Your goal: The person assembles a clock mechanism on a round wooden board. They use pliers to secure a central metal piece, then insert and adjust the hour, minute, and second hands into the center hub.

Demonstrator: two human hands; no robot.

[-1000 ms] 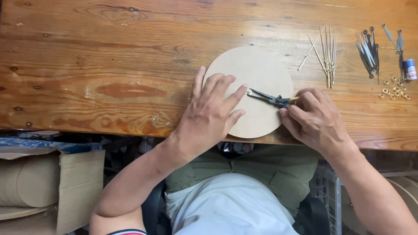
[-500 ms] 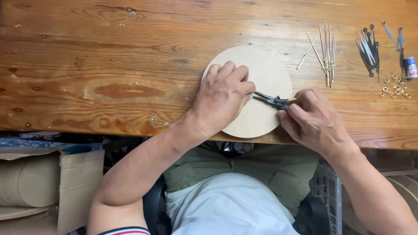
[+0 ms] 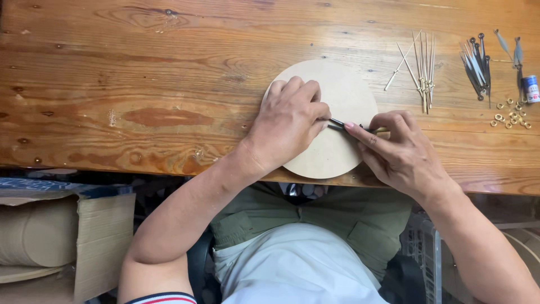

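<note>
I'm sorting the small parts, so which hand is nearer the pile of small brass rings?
Right. The right hand lies below-left of the brass rings; the left hand rests farther away on the round wooden disc.

Your bench (image 3: 140,67) is warm orange-brown wood, streaked with darker grain, reddish knots and a few pale scuffs. The round disc (image 3: 343,84) on it is a plain pale tan, with no pattern. The thin tool (image 3: 337,123) between your hands is black, turning yellowish at the end by your right hand (image 3: 402,155). To the right lie pale, straw-coloured sticks (image 3: 422,62), a fan of dark grey metal pins (image 3: 477,65) and a scatter of small brass-gold rings (image 3: 509,115). The little tube (image 3: 530,89) is white with blue and a red cap. Your trousers (image 3: 315,217) are olive green, your shirt (image 3: 292,264) light grey, and the cardboard box (image 3: 95,236) brown.
</note>
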